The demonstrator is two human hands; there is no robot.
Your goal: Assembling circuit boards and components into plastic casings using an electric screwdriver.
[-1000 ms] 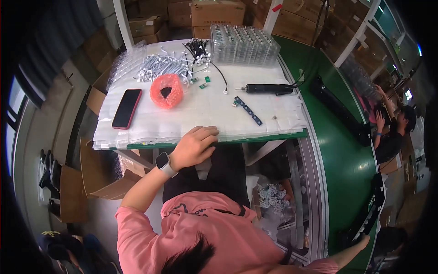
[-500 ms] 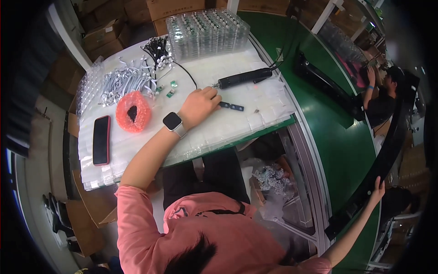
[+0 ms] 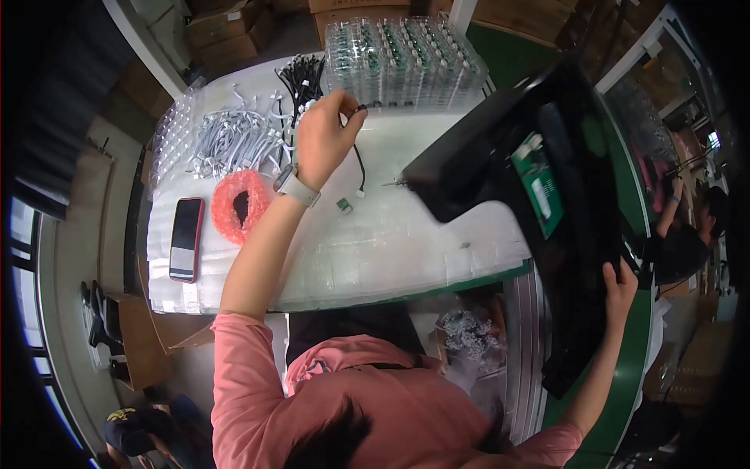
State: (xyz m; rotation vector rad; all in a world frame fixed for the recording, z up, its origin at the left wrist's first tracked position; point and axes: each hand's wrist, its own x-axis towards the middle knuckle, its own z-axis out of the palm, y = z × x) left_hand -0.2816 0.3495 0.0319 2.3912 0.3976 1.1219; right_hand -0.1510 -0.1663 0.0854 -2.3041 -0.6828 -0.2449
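My left hand (image 3: 323,139) is raised over the far part of the white-covered table, thumb and forefinger pinched on a small dark strip (image 3: 388,104). My right hand (image 3: 619,291) grips the edge of a long black plastic panel (image 3: 574,273), which is tilted up over the table's right side. A green circuit board (image 3: 537,187) shows within the panel. Past the panel's left end pokes a thin metal tip (image 3: 397,183); the black electric screwdriver's body is hidden behind the panel. Below my left hand lies a small green board (image 3: 344,205) near a black cable's white plug.
Clear plastic trays of green boards (image 3: 402,66) are stacked at the back, beside black cables (image 3: 301,82). Pale cables (image 3: 234,141), a pink bubble-wrapped ring (image 3: 241,205) and a phone (image 3: 187,238) lie on the left. A co-worker (image 3: 691,234) sits at the far right.
The black panel has swung from the right bench over to the white table, carried by my right hand. My left hand has lifted the dark strip and moved farther back, away from the screwdriver.
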